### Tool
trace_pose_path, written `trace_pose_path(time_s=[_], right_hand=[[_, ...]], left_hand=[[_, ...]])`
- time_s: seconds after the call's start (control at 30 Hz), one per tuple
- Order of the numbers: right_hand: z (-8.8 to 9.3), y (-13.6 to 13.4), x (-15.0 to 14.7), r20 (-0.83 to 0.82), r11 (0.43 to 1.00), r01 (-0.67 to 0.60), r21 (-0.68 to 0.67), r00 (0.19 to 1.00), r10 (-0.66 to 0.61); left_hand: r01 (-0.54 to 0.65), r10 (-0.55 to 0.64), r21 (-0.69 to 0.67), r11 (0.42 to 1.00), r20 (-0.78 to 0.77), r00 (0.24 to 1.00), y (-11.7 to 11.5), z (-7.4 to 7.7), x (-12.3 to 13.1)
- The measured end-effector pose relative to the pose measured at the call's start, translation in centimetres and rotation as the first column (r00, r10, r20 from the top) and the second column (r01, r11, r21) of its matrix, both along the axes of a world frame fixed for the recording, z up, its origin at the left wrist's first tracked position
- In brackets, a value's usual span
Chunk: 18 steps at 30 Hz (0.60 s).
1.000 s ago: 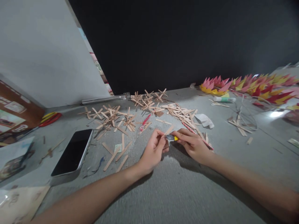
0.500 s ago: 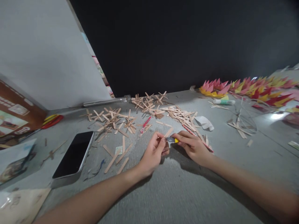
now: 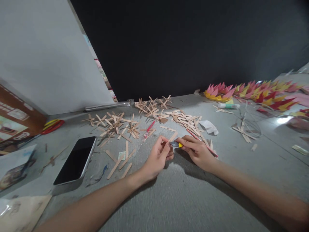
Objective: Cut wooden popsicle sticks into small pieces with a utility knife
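My left hand (image 3: 157,158) is closed in a pinch on a wooden craft stick (image 3: 173,137) that slants up and away over the grey floor. My right hand (image 3: 196,151) faces it, fingers wrapped round a small yellow-and-dark tool (image 3: 176,144) whose tip touches the stick near my left fingertips. Both hands rest low on the floor, almost touching. Loose craft sticks (image 3: 120,160) lie just left of my left hand. A heap of plain sticks (image 3: 187,119) lies beyond my right hand.
A phone (image 3: 74,163) lies screen-up at the left. Sticks glued into crosses (image 3: 116,124) spread across the middle; a red pen (image 3: 149,127) lies among them. Folded pink and yellow paper shapes (image 3: 253,90) and a glue stick (image 3: 228,105) sit at the far right. Scissors (image 3: 53,124) lie near the wall.
Both hands stay together on the stick and tool, shifting only slightly. The view has drifted a little.
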State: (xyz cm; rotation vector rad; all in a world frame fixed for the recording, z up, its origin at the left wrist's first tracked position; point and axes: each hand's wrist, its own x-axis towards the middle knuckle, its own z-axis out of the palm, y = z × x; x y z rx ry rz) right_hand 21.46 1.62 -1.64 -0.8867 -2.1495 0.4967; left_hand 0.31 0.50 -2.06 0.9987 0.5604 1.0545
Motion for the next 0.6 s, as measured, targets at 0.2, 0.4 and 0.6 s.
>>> trace_pose_path(time_s=[0.2, 0.4, 0.6], right_hand=[[-0.13, 0.12, 0.08, -0.008, 1.000, -0.008, -0.015, 1.000, 0.007], [-0.18, 0.13, 0.05, -0.021, 1.000, -0.005, -0.013, 1.000, 0.005], [-0.37, 0.21, 0.09, -0.010, 1.000, 0.005, 0.000, 1.000, -0.005]], left_hand=[[-0.017, 0.017, 0.012, 1.000, 0.025, 1.000, 0.17, -0.18, 0.00], [0.001, -0.001, 0.013, 1.000, 0.019, 1.000, 0.17, -0.24, 0.17], [-0.035, 0.035, 0.007, 0.999, 0.040, 0.999, 0.03, -0.02, 0.20]])
